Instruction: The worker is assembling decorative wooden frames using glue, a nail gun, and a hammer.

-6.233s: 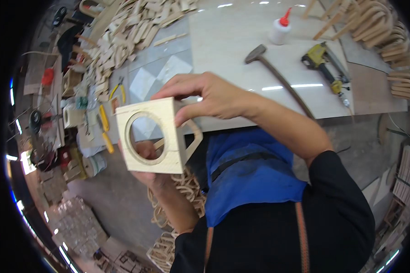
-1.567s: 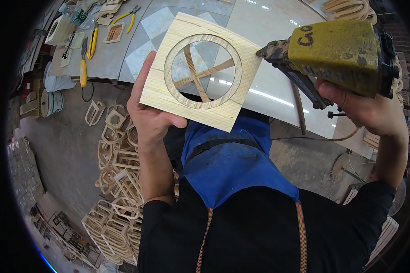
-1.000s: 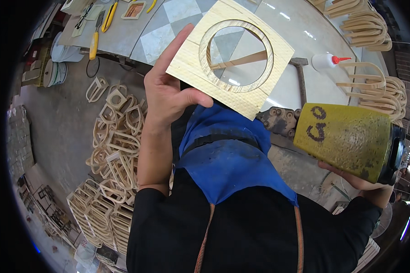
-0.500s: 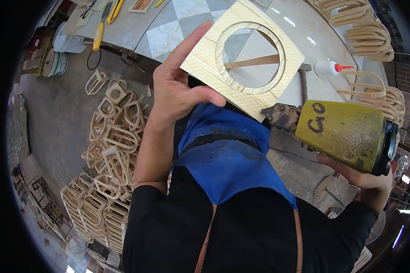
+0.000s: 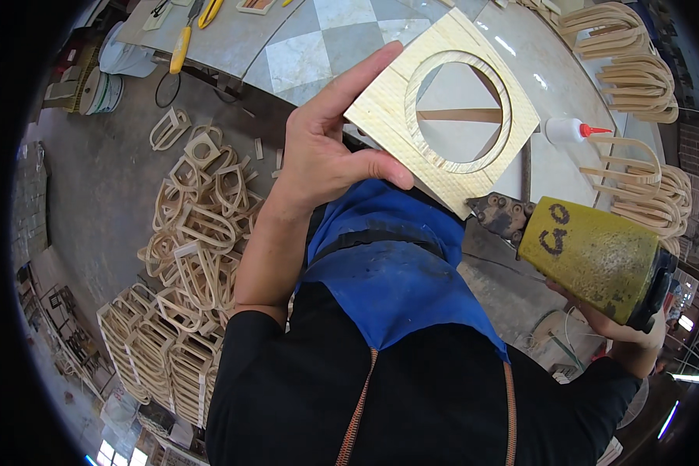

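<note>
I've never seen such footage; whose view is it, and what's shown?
No robot here: a person works bare-handed, filmed by a fisheye camera on the head, looking down, so straight edges bend near the rim. The left hand grips a square-faced wooden piece with a round opening. The right hand, partly hidden, holds a yellow nail-gun-like tool, its nose at the piece's lower corner. On the table are a white bottle with a red tip and yellow-handled tools; wooden frames heap on the floor.
</note>
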